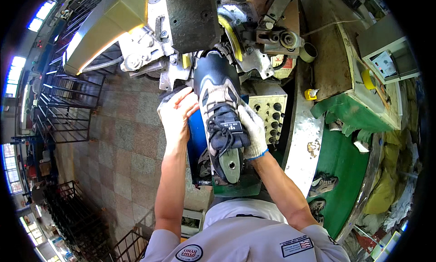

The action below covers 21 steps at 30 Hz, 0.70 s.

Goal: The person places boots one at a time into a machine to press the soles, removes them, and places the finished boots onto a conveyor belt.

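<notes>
A lace-up shoe upper (217,87), dark at the toe and grey-beige along the sides, lies stretched over a grey-green shoe last (234,158) with a round hole in its heel end. Its toe points away from me and sits in the jaws of a metal machine (190,21). My bare left hand (179,110) is closed at the upper's left edge, fingers curled against it. On the other side my right hand (253,129), in a white knit glove, grips the upper near the laces; some of its fingers are hidden.
Right of the machine's base is a control panel (274,108) with several black knobs. A green conveyor belt (337,160) with shoes (323,184) on it runs along my right side. Metal racks (68,98) stand on the tiled floor (136,157) at left. A yellowish machine cover (109,23) juts out at upper left.
</notes>
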Motion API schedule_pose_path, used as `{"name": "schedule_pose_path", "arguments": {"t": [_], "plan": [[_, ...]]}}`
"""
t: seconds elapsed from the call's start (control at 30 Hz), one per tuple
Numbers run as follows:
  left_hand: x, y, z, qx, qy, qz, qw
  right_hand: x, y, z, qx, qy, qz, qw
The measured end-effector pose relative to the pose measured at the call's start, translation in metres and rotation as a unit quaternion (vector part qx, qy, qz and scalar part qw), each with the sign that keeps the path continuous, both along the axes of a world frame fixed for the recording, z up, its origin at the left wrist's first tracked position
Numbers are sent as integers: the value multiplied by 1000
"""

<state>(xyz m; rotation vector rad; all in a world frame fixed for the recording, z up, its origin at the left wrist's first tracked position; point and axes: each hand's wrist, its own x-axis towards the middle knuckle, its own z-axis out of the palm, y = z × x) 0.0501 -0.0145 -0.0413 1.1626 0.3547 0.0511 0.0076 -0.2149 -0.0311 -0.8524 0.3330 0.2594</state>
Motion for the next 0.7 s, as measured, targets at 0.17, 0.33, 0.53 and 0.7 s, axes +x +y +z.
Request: {"name": "schedule_pose_path", "arguments": {"t": [0.17, 0.33, 0.53, 0.7], "plan": [[19, 1, -4, 17, -28, 22, 999, 24, 16, -14, 18, -12, -34, 999], [4, -12, -9, 53, 65, -22, 996, 34, 34, -45, -46, -25, -80, 995], [-21, -42, -45, -176, 161, -51, 970, 45, 15, -55, -137, -19, -38, 990], [-21, -35, -81, -116, 97, -78, 985, 44, 22, -52, -148, -10, -69, 987]]}}
